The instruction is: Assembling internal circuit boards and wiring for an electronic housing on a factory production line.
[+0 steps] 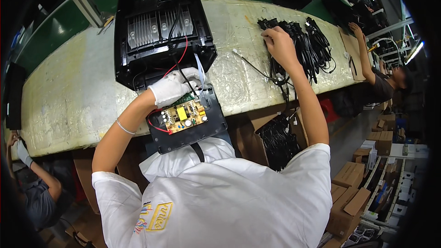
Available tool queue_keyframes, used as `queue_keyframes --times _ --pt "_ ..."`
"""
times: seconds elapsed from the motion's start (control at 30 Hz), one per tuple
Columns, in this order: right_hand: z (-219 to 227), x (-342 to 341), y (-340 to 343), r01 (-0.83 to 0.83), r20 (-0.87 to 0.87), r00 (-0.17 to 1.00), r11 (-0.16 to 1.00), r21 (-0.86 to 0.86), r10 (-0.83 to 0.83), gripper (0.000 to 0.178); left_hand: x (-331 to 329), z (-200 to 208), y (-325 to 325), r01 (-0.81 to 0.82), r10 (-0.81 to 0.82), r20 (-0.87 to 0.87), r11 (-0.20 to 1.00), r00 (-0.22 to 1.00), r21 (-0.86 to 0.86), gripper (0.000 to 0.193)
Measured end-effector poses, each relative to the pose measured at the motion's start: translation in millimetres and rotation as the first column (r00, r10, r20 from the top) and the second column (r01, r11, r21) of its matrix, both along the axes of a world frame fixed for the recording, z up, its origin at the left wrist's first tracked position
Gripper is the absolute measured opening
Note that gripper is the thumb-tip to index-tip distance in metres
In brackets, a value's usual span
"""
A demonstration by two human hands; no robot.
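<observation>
My left hand (173,88), in a white glove, is closed over the far edge of a black panel (213,126) that carries a tan circuit board (186,115). A black cable and a white ribbon cable (200,70) run past its curled fingers; what they grip is hidden. Beyond it stands a black housing (118,57) with silver heat sinks (158,28), joined to the panel side by red and black wires. My right hand (280,46), bare, reaches over a pile of black cables (312,48). Its thumb and fingers are pinched together at the pile's left edge.
The worktable (69,96) has a plastic-covered top. A loose cable with a white plug (235,52) lies between housing and pile. Below the table edge, a cardboard box (301,131) holds more black cables. Other people work at far left and right; cartons (349,174) stand lower right.
</observation>
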State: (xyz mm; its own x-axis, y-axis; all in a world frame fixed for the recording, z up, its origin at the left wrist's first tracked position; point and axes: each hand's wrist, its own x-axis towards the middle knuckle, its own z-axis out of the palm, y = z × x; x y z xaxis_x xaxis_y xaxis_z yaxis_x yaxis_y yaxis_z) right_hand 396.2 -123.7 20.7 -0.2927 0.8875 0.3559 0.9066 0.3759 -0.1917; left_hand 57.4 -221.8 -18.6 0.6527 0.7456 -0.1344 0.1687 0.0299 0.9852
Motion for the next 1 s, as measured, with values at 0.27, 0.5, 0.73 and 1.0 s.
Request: queue_keyframes --times 0.27,0.5,0.73,1.0 --pt "-18 -7 13 0.114 0.196 0.974 0.993 0.029 -0.117 0.013 -2 -16 -10 -0.088 0.088 -0.003 0.995 0.996 0.046 0.039" --pt "-34 -6 28 0.065 0.292 0.956 0.995 -0.08 -0.039 0.014 0 -13 -10 -0.098 0.099 -0.049 0.995 0.994 0.025 0.04" --pt "33 -51 -30 -0.051 -0.405 0.914 0.997 -0.051 0.026 0.007 0 -2 -11 -0.122 0.122 0.01 0.992 0.992 0.011 0.041" --pt "-35 -126 -115 -0.499 -0.871 0.336 0.718 -0.486 -0.357 0.01 5 7 -8 -0.197 0.203 -0.116 0.978 0.972 0.065 0.034"
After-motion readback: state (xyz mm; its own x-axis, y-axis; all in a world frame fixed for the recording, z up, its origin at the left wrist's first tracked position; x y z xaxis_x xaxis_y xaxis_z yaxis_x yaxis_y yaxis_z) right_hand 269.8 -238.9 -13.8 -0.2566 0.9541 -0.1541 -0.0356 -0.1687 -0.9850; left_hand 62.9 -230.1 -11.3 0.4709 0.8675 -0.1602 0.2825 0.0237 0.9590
